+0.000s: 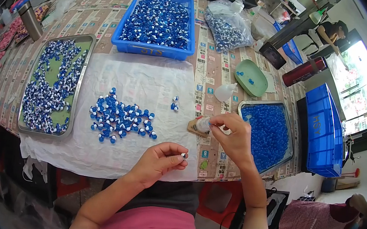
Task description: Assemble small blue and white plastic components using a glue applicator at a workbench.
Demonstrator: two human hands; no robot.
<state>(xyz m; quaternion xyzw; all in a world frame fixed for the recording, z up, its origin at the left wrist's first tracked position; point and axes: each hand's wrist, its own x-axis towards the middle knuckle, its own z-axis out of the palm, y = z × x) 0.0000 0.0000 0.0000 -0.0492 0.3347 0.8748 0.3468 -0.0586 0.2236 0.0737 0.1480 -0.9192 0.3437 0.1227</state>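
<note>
My left hand [158, 162], over the front edge of the white sheet, pinches a small white-and-dark piece [184, 155] between thumb and fingertips. To its right, my right hand [235, 136] has thumb and forefinger closed on a small blue bead [211, 124], mostly hidden by the fingers. Those fingertips are beside a small whitish container [202, 125] that rests on a brown wooden block [194, 127]; whether they touch it I cannot tell. A loose cluster of blue-and-white pieces [122, 119] lies on the sheet, with a few more [175, 104] apart from it.
A metal tray of blue beads [266, 135] stands right of my right hand. Beyond it are a white squeeze bottle [225, 92] and green dish [251, 78]. A blue bin [152, 51], a filled bag [229, 27] and a left tray [82, 80] hold blue-and-white pieces. Other people are at right.
</note>
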